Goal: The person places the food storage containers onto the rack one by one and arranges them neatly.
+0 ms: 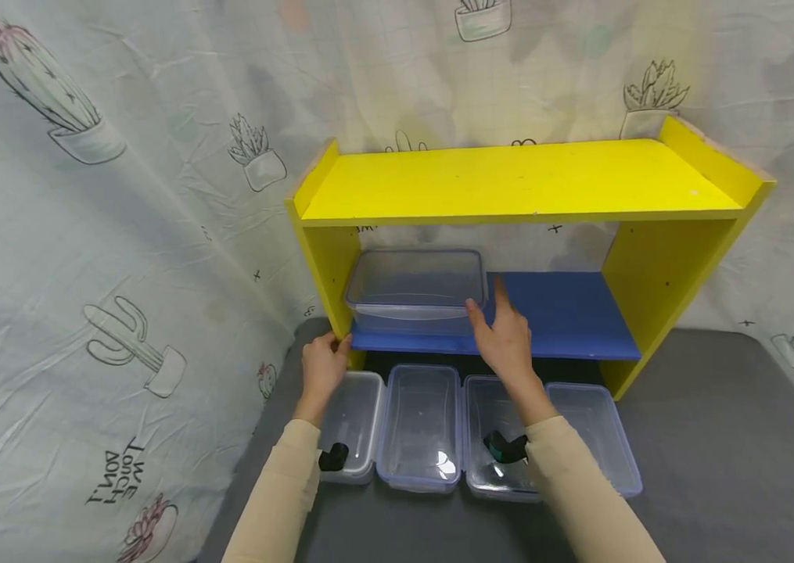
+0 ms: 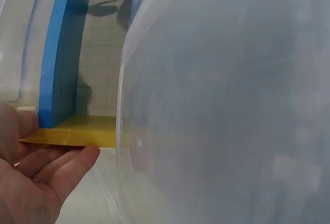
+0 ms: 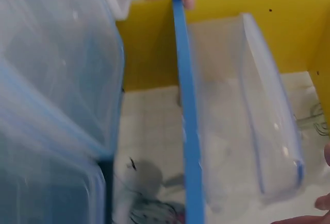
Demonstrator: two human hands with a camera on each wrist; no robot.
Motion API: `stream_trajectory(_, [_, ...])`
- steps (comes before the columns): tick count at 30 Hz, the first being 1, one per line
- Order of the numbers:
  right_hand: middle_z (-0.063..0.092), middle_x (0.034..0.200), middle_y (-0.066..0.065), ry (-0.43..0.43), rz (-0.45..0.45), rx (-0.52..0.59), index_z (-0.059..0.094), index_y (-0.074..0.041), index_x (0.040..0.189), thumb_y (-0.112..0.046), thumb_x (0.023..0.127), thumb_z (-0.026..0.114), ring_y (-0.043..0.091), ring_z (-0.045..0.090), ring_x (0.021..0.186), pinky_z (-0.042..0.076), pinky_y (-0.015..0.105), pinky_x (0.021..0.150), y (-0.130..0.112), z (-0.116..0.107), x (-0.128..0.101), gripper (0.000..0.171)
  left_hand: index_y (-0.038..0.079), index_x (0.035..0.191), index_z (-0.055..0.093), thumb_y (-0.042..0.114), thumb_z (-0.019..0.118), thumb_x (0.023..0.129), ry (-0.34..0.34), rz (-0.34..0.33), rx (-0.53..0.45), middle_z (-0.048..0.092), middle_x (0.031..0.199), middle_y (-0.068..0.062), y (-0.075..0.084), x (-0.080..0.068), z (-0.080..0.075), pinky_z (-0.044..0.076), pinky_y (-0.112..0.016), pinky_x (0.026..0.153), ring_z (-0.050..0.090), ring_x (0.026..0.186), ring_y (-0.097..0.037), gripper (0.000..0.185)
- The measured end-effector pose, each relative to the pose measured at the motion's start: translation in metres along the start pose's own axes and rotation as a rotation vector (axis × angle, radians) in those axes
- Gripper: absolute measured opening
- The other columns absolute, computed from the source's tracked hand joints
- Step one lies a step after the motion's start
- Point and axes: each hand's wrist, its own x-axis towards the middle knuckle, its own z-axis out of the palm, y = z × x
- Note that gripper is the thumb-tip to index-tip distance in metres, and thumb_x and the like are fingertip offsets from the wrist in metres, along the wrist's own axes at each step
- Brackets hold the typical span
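Head view, shelved: one clear box (image 1: 416, 283), at 9 o'clock on the blue shelf (image 1: 560, 313).
Head view, unshelved: four containers (image 1: 419, 426) at 6 o'clock, between you and the lower opening.
Head view, right hand (image 1: 505, 340): spread at the box's 4 o'clock corner; you can't tell whether it touches.
Left wrist view, left hand (image 2: 36, 177): pinching the yellow side panel (image 2: 67, 137); a blurred container blocks your 3 o'clock.
Right wrist view, right fingers (image 3: 324, 202): 4 o'clock, mostly cut off.

Three cameras on one shelf (image 1: 523, 181)
The head's looks down from farther back; both wrist views, close and turned sideways, share its blue board (image 3: 188, 116).
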Motion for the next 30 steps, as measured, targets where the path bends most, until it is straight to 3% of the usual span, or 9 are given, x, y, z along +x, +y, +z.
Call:
stream_trajectory(10, [0.049, 0.143, 0.024, -0.005, 0.022, -0.012, 0.040, -0.007, 0.147, -0.047, 0.100, 0.047, 0.044, 0.055, 0.121, 0.043, 0.062, 0.096, 0.014, -0.023, -0.003, 0.062, 0.003, 0.089, 0.073, 0.028, 0.064, 0.094, 0.005, -0.005, 0.011, 0.073, 0.078, -0.013, 0.001, 0.001, -0.003, 0.052, -0.038, 0.059, 0.065, 0.063, -0.025, 0.027])
stream_trajectory(22, [0.054, 0.141, 0.015, -0.045, 0.081, 0.057, 0.049, -0.008, 0.140, -0.051, 0.097, 0.052, 0.037, 0.061, 0.116, 0.052, 0.053, 0.087, 0.032, -0.030, -0.014, 0.061, 0.003, 0.088, 0.072, 0.026, 0.065, 0.094, 0.011, 0.005, 0.013, 0.072, 0.074, -0.013, 0.000, 0.000, -0.004, 0.049, -0.035, 0.057, 0.063, 0.060, -0.023, 0.026])
stream_trajectory(30, [0.061, 0.133, 0.015, 0.031, 0.111, 0.049, 0.057, -0.005, 0.133, -0.045, 0.097, 0.054, 0.036, 0.065, 0.108, 0.052, 0.051, 0.085, 0.049, -0.037, -0.020, 0.053, 0.003, 0.088, 0.072, 0.028, 0.063, 0.095, -0.001, 0.007, 0.016, 0.072, 0.075, -0.012, 0.001, 0.000, -0.002, 0.049, -0.035, 0.057, 0.062, 0.061, -0.024, 0.028])
